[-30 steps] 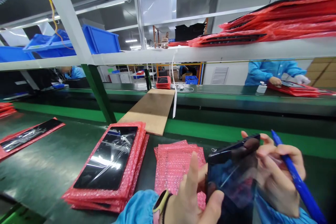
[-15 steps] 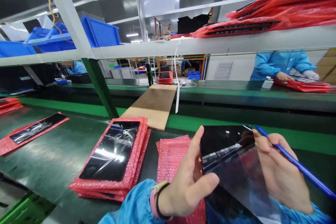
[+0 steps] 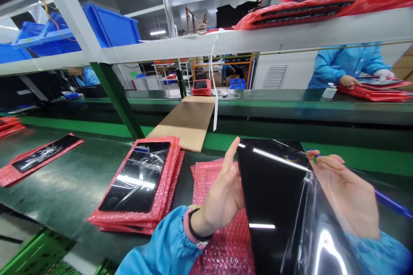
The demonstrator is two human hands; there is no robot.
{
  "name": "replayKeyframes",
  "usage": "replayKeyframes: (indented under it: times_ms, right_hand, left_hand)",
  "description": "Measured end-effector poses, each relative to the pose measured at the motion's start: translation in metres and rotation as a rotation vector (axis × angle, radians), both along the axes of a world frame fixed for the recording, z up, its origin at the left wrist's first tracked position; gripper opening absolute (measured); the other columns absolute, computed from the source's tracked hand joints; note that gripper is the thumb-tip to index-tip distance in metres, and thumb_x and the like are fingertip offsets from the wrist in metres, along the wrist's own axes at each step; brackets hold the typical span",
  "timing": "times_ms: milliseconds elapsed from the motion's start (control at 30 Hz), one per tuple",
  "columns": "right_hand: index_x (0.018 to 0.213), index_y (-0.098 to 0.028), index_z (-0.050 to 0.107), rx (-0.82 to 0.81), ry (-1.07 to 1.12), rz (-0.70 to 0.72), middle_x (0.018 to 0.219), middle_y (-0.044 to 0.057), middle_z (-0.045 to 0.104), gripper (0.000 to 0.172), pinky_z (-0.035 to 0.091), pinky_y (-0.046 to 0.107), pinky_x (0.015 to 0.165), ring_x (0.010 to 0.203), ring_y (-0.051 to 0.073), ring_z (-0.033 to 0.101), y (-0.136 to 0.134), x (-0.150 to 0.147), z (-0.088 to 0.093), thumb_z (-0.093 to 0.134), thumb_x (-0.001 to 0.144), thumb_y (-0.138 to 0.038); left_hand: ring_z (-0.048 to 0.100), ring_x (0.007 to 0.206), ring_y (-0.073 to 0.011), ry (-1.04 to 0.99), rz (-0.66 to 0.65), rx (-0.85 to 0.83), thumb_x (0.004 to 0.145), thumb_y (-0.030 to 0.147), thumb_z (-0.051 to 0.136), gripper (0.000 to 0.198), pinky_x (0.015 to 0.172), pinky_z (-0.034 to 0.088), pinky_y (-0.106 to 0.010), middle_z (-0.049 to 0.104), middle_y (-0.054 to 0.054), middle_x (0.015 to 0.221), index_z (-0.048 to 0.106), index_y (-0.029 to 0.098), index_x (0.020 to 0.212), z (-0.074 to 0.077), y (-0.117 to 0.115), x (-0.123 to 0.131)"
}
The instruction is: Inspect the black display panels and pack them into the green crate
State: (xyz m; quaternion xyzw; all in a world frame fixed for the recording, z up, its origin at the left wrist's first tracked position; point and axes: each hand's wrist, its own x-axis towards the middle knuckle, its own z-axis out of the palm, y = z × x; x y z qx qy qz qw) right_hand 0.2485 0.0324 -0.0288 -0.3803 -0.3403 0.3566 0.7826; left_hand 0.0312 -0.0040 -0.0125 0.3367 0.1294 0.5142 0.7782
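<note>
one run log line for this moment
left hand: at left edge of black panel | right hand: at its upper right, holding blue pen | pink bubble wrap: on bench

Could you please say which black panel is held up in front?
The black panel between the left hand and right hand; the panel atop the pink stack and the panel farther left lie on wrapping.
</note>
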Motion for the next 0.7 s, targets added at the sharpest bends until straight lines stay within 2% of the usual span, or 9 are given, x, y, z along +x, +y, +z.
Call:
replayKeyframes:
  times_ms: [133,200,300,367,433,500,567,633,700]
  right_hand:
    - [0.06,-0.023,0.042,-0.176,0.226,0.094,0.066,-0.006,0.027,0.02,0.035,0.032,0.108,0.058,0.009,0.047,0.001,0.002,0.0,0.055,0.062,-0.008]
    - [0.059,-0.023,0.042,-0.199,0.289,0.097,0.065,-0.007,0.028,0.021,0.032,0.033,0.111,0.059,0.008,0.048,-0.001,0.0,0.001,0.056,0.061,-0.008]
    - [0.065,-0.022,0.048,-0.202,0.308,0.095,0.064,-0.006,0.037,0.021,0.029,0.039,0.113,0.073,0.013,0.057,-0.006,-0.005,0.005,0.064,0.057,-0.011]
    - [0.072,-0.022,0.055,-0.188,0.285,0.058,0.066,-0.006,0.046,0.028,0.027,0.041,0.114,0.08,0.015,0.059,-0.011,-0.009,0.007,0.071,0.052,-0.012]
    - [0.076,-0.022,0.058,-0.154,0.222,0.003,0.067,-0.007,0.054,0.036,0.025,0.04,0.115,0.077,0.013,0.059,-0.017,-0.014,0.009,0.076,0.047,-0.01]
    - [0.075,-0.023,0.059,-0.084,0.115,-0.067,0.066,-0.006,0.06,0.038,0.025,0.04,0.114,0.075,0.013,0.06,-0.023,-0.017,0.01,0.079,0.045,-0.01]
    - [0.076,-0.024,0.059,0.002,-0.003,-0.136,0.069,-0.004,0.066,0.037,0.026,0.045,0.113,0.085,0.017,0.064,-0.027,-0.021,0.01,0.079,0.048,-0.011]
    - [0.082,-0.025,0.058,0.083,-0.088,-0.172,0.082,0.0,0.072,0.037,0.023,0.05,0.112,0.104,0.023,0.063,-0.031,-0.024,0.01,0.078,0.054,-0.01]
    - [0.091,-0.027,0.056,0.156,-0.149,-0.164,0.101,0.003,0.072,0.042,0.021,0.052,0.112,0.117,0.024,0.056,-0.034,-0.027,0.011,0.076,0.06,-0.006]
  left_hand:
    - [0.063,0.102,-0.0189,-0.003,0.005,-0.018,0.09,0.037,0.048,0.069,0.092,0.046,-0.036,0.065,-0.002,0.114,0.011,0.036,0.148,-0.002,0.002,-0.001]
    - [0.061,0.107,-0.0193,-0.001,0.005,-0.02,0.091,0.035,0.046,0.067,0.096,0.043,-0.038,0.065,-0.002,0.117,0.011,0.035,0.148,-0.001,0.002,0.0]
    - [0.054,0.12,-0.02,0.009,0.018,0.008,0.092,0.034,0.044,0.064,0.106,0.035,-0.039,0.06,-0.002,0.128,0.013,0.032,0.148,0.0,0.001,0.0]
    - [0.043,0.13,-0.02,0.033,0.046,0.056,0.093,0.033,0.041,0.061,0.112,0.027,-0.039,0.052,-0.002,0.138,0.015,0.03,0.148,-0.001,0.0,-0.001]
    - [0.031,0.138,-0.0196,0.086,0.057,0.147,0.095,0.036,0.037,0.057,0.116,0.018,-0.038,0.04,0.001,0.147,0.016,0.03,0.148,-0.005,-0.001,-0.004]
    - [0.017,0.143,-0.0192,0.206,0.058,0.279,0.096,0.042,0.033,0.055,0.118,0.008,-0.036,0.027,0.006,0.154,0.016,0.032,0.147,-0.008,-0.003,-0.01]
    - [0.005,0.145,-0.0195,0.344,0.089,0.413,0.094,0.047,0.035,0.058,0.118,0.001,-0.034,0.012,0.01,0.156,0.013,0.033,0.147,-0.008,-0.005,-0.016]
    - [0.001,0.145,-0.0208,0.436,0.099,0.502,0.092,0.048,0.042,0.069,0.118,0.002,-0.034,0.004,0.009,0.157,0.002,0.032,0.146,-0.005,-0.006,-0.019]
    - [0.007,0.144,-0.0224,0.444,0.055,0.539,0.088,0.045,0.052,0.087,0.118,0.008,-0.036,0.007,0.004,0.157,-0.013,0.031,0.144,-0.001,-0.007,-0.02]
